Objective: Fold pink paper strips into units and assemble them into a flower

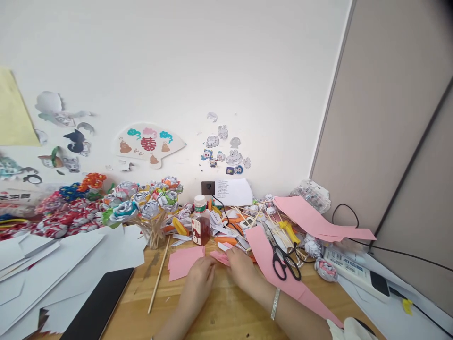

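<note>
My left hand [201, 275] is closed in a pinch near the middle of the wooden table, beside a stack of pink paper squares [184, 260]. Between the two hands a small folded pink paper [220, 257] shows, and my right hand [240, 264] grips it. The left fingertips meet its near edge; whether they also hold it is hard to make out. Right of my right forearm, black-handled scissors [282, 257] lie on a long pink paper strip [260, 245]. Just beyond the hands stands a bottle with a white cap [200, 222].
A wooden stick [159, 274] and a black tablet-like slab [101, 304] lie to the left, near white paper sheets [71, 264]. Paper flowers [123, 208] crowd the back left. Paper scraps and sticks clutter the back. A power strip [357, 274] sits at right.
</note>
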A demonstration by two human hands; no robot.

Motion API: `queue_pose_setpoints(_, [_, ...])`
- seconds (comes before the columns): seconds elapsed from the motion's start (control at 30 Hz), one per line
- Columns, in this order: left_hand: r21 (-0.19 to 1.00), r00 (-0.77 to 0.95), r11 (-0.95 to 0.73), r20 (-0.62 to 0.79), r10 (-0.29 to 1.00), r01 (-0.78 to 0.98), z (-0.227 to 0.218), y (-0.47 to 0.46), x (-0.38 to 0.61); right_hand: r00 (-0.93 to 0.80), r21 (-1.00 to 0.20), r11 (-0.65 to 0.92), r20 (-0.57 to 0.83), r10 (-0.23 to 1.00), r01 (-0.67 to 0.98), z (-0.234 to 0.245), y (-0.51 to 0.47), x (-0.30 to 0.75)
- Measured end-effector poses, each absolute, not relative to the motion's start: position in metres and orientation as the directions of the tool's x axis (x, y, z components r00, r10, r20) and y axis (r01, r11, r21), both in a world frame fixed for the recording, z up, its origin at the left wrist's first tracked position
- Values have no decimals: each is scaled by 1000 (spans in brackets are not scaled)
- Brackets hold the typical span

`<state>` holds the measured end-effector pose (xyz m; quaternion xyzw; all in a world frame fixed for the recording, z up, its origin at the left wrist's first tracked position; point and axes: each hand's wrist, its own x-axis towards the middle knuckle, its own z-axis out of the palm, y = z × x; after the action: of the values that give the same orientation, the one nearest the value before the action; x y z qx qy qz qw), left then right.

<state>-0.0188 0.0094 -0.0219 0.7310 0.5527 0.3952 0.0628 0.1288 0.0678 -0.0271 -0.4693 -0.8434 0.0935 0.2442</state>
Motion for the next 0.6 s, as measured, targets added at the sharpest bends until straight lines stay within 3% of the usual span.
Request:
queue_pose_setpoints(0.1, [745,-85,-276,406,910,608,-25,10,-13,-365,-626,498,340,867,600,-31,69,136])
queue_pose_setpoints(0.23, [956,-141,-217,247,959,199,-32,14,-4,-348,-868,439,347,871,234,-30,58,140])
queue_pose_setpoints(0.37, [979,-97,-183,174,980,-93,-36,16,1,-345,-927,367,321,882,76,-31,41,135])
queue_pose_setpoints(0.6, [977,-115,-107,86,990,-185,-41,16,2,-354,-951,307,302,885,-41,-35,29,129])
